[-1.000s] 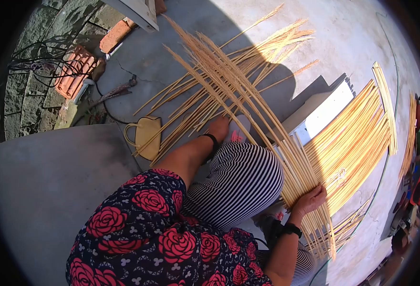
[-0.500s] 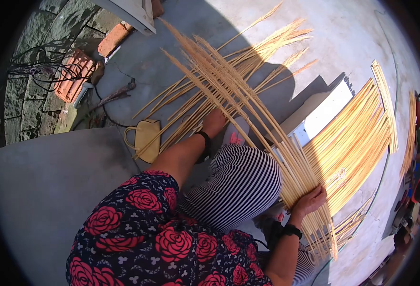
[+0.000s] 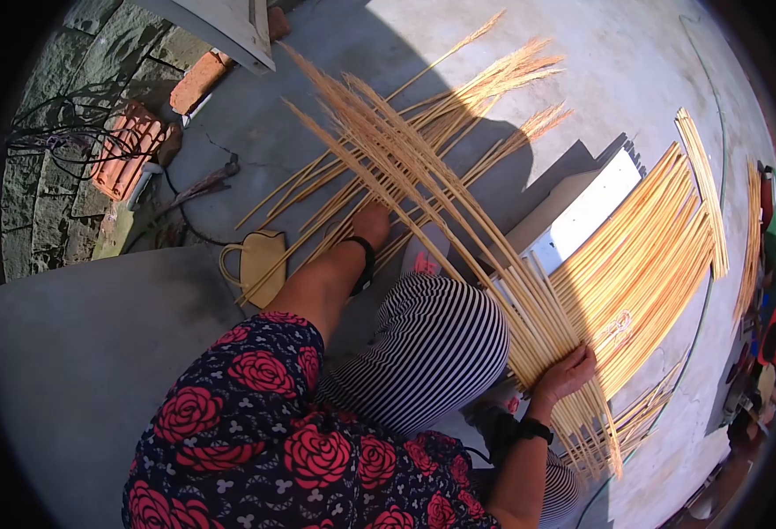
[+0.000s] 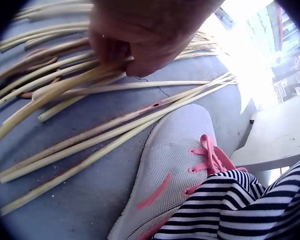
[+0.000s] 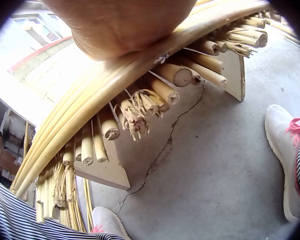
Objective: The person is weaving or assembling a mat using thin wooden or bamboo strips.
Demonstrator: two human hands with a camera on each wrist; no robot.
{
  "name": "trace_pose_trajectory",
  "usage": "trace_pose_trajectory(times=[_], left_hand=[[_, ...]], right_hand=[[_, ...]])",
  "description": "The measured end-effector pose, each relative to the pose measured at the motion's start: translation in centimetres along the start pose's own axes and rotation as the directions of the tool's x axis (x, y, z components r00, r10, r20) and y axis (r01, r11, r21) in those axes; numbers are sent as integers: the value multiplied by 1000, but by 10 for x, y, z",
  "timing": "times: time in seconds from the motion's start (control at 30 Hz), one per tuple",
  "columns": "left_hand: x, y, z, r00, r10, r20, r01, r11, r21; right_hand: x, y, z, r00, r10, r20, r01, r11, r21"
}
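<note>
On the left, my left hand (image 3: 372, 222) reaches down to a loose pile of plumed reed stalks (image 3: 335, 196) on the floor. In the left wrist view its thumb and finger pinch a reed stalk (image 4: 55, 92) lifted over other stalks. My right hand (image 3: 567, 375) rests on a row of reed stalks laid side by side (image 3: 542, 339), some with plumes reaching to the far left. In the right wrist view the heel of that hand lies on long stalks crossing over many cut stalk ends (image 5: 110, 127); its fingertips are hidden there.
A large mat of stalks (image 3: 643, 273) lies right of the row, beside a white bench-like stand (image 3: 582, 198). A yellow bag-like thing (image 3: 263, 267) sits by the pile. Bricks (image 3: 198, 84), roof tiles (image 3: 128, 150) and black cable lie far left. My shoe (image 4: 175, 150) stands beside the stalks.
My left hand has drawn back leftward through the pile, and some plumed stalks there have shifted. The right hand stays on the row of stalks. The head view has swung slightly.
</note>
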State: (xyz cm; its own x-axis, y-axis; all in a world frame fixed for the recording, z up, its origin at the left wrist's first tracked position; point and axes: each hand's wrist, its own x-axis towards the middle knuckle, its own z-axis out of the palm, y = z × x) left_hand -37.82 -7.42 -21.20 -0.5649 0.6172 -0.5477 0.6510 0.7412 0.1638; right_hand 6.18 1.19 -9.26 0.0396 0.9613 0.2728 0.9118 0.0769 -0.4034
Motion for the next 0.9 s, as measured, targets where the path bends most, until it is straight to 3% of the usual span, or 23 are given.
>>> trace_pose_trajectory(times=[0.03,0.13,0.23,0.33,0.43,0.53,0.73,0.9], left_hand=[[1,1,-4,999,9,38,-11,999,44],[-2,2,-2,996,80,-30,-83,988,-129],[10,-25,36,936,270,-228,-348,819,-457],[-19,-16,1,957,252,147,-37,604,-796],[-52,-9,-33,894,346,284,175,312,-934],[-78,-4,-63,817,428,385,336,189,-923],[-105,-25,-83,765,524,374,384,95,-918],[-115,-50,-90,832,455,316,355,0,-935]], right_hand=[[0,-1,0,1000,0,0,0,1000,1],[2,-1,1,1000,-4,-6,4,1000,6],[2,-2,1,1000,-5,-13,5,1000,15],[2,-3,0,1000,12,-9,-12,999,35],[2,-3,2,999,39,1,-39,998,50],[5,-7,-1,998,63,10,-63,996,67],[4,-5,1,999,27,-28,-25,997,67],[7,-11,-4,997,66,38,-69,994,88]])
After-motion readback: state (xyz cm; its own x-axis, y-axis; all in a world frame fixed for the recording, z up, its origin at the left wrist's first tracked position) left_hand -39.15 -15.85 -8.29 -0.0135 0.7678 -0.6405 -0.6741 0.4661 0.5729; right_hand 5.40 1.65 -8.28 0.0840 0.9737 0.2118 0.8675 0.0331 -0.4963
